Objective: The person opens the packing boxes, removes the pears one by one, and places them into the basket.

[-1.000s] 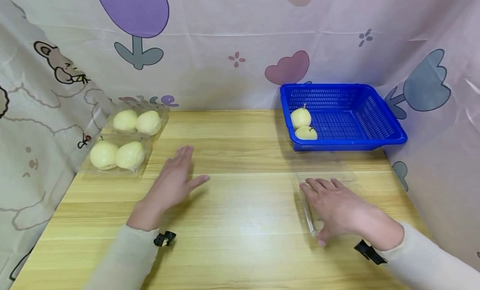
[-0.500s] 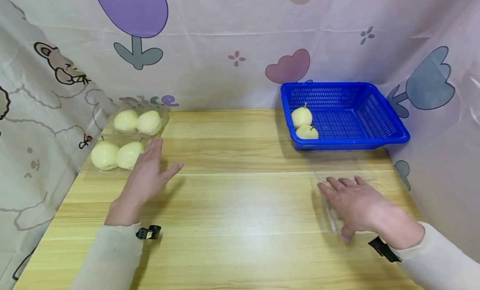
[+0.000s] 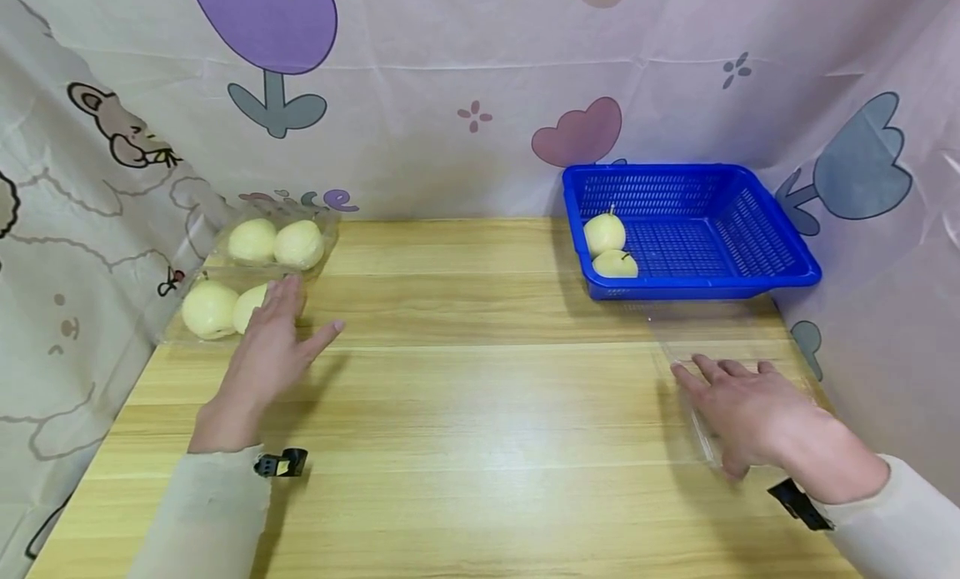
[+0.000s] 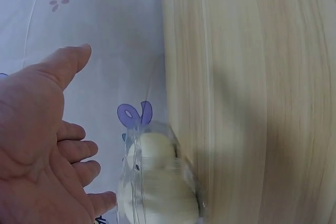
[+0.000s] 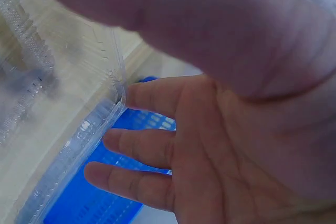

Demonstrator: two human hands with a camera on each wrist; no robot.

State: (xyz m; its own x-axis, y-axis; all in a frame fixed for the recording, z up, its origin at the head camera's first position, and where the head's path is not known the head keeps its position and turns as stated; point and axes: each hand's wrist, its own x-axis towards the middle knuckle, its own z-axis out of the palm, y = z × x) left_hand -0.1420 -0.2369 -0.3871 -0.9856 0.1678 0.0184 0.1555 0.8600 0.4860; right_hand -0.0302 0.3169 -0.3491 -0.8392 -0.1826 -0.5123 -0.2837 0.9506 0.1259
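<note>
My left hand (image 3: 258, 358) has its fingers extended and thumb spread. It hangs over the front right part of a clear plastic box (image 3: 177, 333) at the table's left, partly covering one of two pale yellow pears (image 3: 208, 310) there. Behind this box are two more pears (image 3: 298, 245) in clear plastic. My right hand (image 3: 761, 416) spreads over another clear plastic box (image 3: 703, 437) on the right side, its lid part (image 3: 708, 333) lying back behind it. In the right wrist view my fingers (image 5: 139, 148) are fairly straight beside the clear box wall (image 5: 118, 69).
A blue plastic basket (image 3: 693, 289) stands at the back right with two pears (image 3: 604, 234) at its left end. Printed cloth (image 3: 420, 137) encloses the wooden table (image 3: 480, 396) at the back and sides.
My left hand has moved left, from beside the boxed pears to over the front box. My right hand has moved right, and the clear box beneath it has slid right too.
</note>
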